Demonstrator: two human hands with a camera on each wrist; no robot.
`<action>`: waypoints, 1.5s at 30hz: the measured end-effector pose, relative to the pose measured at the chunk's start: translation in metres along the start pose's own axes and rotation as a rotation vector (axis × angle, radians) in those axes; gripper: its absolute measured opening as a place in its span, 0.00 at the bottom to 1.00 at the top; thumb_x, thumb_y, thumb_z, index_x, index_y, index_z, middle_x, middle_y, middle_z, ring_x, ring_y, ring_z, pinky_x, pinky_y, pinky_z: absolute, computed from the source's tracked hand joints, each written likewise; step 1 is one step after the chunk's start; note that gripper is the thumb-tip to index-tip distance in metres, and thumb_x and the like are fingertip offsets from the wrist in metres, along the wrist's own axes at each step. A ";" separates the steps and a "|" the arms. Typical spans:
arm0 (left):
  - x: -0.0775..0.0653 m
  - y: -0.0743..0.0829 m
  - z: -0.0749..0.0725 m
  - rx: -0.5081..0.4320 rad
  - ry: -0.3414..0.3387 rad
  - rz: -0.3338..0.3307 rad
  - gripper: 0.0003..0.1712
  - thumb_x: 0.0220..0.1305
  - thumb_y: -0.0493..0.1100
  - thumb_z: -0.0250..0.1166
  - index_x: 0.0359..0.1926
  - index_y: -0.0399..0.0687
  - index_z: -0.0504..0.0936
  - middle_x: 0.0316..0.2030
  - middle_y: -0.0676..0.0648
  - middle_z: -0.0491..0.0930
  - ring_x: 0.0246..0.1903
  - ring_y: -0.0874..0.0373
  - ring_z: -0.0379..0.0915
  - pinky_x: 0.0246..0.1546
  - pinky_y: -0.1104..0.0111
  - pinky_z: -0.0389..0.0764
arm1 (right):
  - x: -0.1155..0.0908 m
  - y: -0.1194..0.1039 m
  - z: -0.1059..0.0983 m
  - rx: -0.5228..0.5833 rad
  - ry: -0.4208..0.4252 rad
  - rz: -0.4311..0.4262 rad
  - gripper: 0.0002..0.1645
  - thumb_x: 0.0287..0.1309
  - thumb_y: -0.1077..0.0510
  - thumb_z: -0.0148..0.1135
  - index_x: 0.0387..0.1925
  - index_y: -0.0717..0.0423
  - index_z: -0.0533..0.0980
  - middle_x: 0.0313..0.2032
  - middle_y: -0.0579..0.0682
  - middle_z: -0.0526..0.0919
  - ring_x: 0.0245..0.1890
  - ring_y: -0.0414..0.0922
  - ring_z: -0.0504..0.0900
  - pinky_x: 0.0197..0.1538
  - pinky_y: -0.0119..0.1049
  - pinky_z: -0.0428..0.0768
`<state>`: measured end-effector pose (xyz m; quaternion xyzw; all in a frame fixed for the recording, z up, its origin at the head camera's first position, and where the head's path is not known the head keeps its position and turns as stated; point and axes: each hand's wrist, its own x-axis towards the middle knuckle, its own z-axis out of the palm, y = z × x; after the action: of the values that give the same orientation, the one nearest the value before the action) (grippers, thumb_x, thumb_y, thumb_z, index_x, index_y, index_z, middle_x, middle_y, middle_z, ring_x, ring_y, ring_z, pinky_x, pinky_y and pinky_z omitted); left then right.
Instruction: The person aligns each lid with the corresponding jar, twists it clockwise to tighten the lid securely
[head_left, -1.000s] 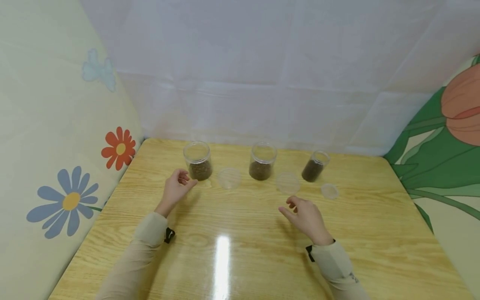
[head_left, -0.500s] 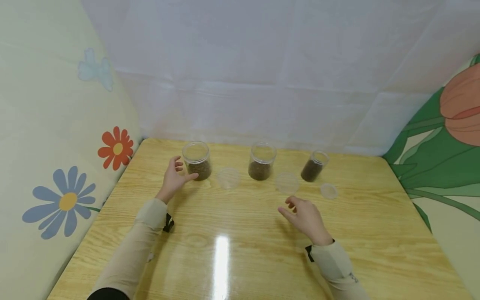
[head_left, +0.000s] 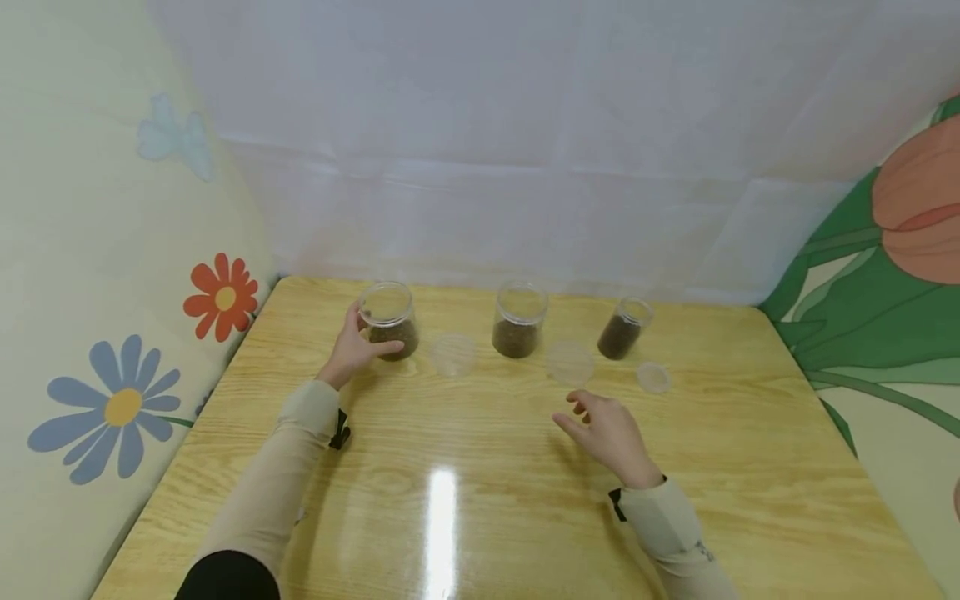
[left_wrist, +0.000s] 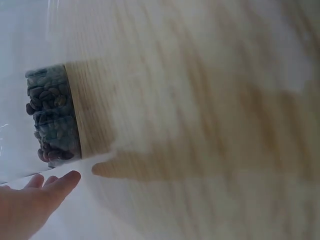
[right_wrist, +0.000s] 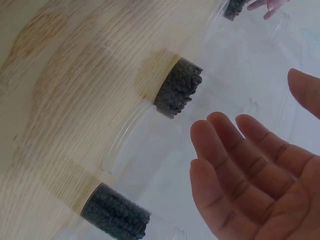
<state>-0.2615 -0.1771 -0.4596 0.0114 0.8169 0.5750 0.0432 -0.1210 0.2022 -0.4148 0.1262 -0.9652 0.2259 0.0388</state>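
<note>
A wide clear jar [head_left: 387, 310], part full of dark beans [left_wrist: 55, 115], stands upright at the table's left. My left hand [head_left: 349, 348] is around it, with the thumb across its front and the fingers at its left side. In the left wrist view, fingertips [left_wrist: 70, 179] show right beside the jar's base. A clear round lid [head_left: 453, 355] lies flat to its right. Over the table, my right hand [head_left: 611, 437] hovers holding nothing, its fingers loosely bent and the thumb apart. Nearest to it are a second clear lid [head_left: 570, 362] and a small lid [head_left: 653, 377].
A second wide jar [head_left: 519, 321] of dark beans stands mid-table, and a narrower jar [head_left: 625, 327] is to its right. Behind them a white cloth [head_left: 510, 167] hangs at the table's back edge. Printed flower panels [head_left: 120, 408] flank the wooden table [head_left: 495, 517].
My left hand has moved forward to the left jar, and its fingers and thumb have come around it. The right hand has kept its place. The view has shifted slightly.
</note>
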 end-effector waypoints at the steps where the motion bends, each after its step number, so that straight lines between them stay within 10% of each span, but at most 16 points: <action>1: 0.000 0.001 0.000 -0.001 0.001 0.001 0.66 0.42 0.50 0.75 0.70 0.52 0.36 0.67 0.38 0.48 0.65 0.43 0.44 0.62 0.45 0.47 | 0.000 0.000 0.000 -0.003 0.000 -0.002 0.22 0.52 0.51 0.64 0.41 0.65 0.76 0.31 0.56 0.82 0.28 0.50 0.80 0.29 0.42 0.78; 17: 0.004 -0.001 0.001 0.007 0.003 0.109 0.57 0.47 0.44 0.72 0.70 0.47 0.43 0.64 0.33 0.52 0.62 0.39 0.50 0.61 0.48 0.54 | 0.011 -0.008 0.000 -0.021 0.000 -0.039 0.23 0.53 0.50 0.64 0.44 0.64 0.76 0.33 0.57 0.82 0.31 0.51 0.80 0.32 0.43 0.78; 45: -0.024 0.001 -0.004 0.012 -0.044 0.086 0.59 0.46 0.44 0.73 0.69 0.45 0.42 0.64 0.32 0.51 0.62 0.37 0.49 0.59 0.47 0.57 | 0.015 -0.014 0.002 -0.015 0.005 -0.068 0.23 0.52 0.50 0.64 0.43 0.65 0.76 0.33 0.57 0.82 0.30 0.51 0.80 0.30 0.42 0.78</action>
<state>-0.2383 -0.1822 -0.4559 0.0592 0.8180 0.5710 0.0365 -0.1320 0.1858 -0.4083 0.1583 -0.9618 0.2175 0.0499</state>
